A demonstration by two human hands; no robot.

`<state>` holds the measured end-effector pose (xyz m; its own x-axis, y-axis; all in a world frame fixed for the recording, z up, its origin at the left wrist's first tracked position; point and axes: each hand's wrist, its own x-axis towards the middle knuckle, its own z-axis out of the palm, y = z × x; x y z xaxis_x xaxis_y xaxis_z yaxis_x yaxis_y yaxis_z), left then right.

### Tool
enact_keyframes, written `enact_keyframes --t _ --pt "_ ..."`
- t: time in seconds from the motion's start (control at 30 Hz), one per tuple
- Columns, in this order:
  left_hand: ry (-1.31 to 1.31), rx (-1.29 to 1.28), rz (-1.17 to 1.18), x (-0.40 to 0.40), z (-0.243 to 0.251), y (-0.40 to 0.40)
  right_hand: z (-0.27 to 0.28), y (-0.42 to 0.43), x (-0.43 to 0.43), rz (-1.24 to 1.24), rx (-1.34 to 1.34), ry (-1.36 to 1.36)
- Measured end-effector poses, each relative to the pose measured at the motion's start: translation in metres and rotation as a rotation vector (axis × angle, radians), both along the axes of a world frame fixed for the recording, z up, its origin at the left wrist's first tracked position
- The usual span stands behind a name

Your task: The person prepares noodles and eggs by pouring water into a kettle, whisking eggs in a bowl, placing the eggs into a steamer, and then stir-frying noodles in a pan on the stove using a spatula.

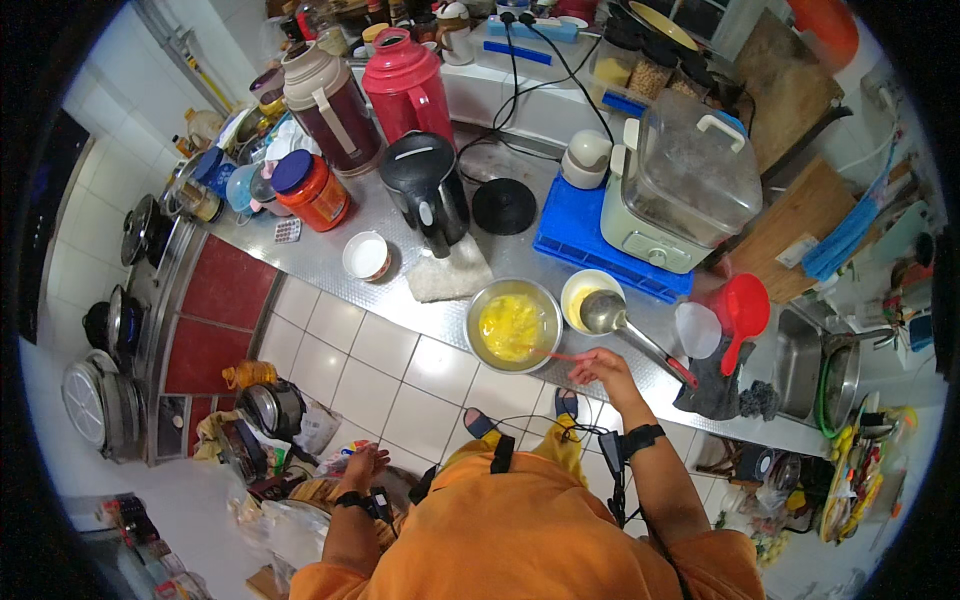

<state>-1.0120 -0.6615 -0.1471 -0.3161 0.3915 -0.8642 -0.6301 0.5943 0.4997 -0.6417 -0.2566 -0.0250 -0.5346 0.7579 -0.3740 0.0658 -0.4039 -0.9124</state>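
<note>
My right hand (pixel 602 370) is closed around the end of thin reddish chopsticks (pixel 553 355), whose other end lies in beaten yellow egg (pixel 512 327). The egg is in a stainless steel bowl (pixel 553 300) at the counter's front edge. Just right of it, a metal ladle (pixel 602 311) with a red-tipped handle rests across a small bowl (pixel 592 277) holding something pale yellow. My left hand (pixel 365 460) hangs low at the left, away from the counter, its fingers apart; it appears to hold nothing. A white bowl (pixel 367 256) with pale contents stands farther left on the counter.
Behind the steel bowl are a folded cloth (pixel 450 271), a black electric kettle (pixel 424 187), a black round lid (pixel 504 206) and a green electric cooker (pixel 660 225) on a blue crate (pixel 562 225). Two thermos flasks stand at the back. A red dipper (pixel 742 304) is beside the sink (pixel 796 352).
</note>
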Motion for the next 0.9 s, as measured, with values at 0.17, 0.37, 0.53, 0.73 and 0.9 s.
enact_keyframes --t 0.17,0.37,0.53,0.73,0.9 --pt "0.004 0.018 -0.052 0.001 0.014 0.009 0.002 0.000 -0.008 -0.023 -0.016 0.032" --pt "-0.012 -0.005 -0.040 -0.003 0.011 0.009 -0.011 -0.002 -0.019 -0.102 0.045 0.092" --pt "-0.042 -0.003 0.002 -0.003 0.008 0.007 -0.016 -0.004 -0.023 -0.080 0.057 0.068" --pt "0.006 -0.059 0.069 0.002 -0.002 -0.004 -0.006 -0.008 -0.028 -0.099 0.018 0.086" --pt "0.009 -0.133 0.082 0.004 -0.003 -0.002 0.003 -0.007 -0.024 0.031 -0.035 0.035"
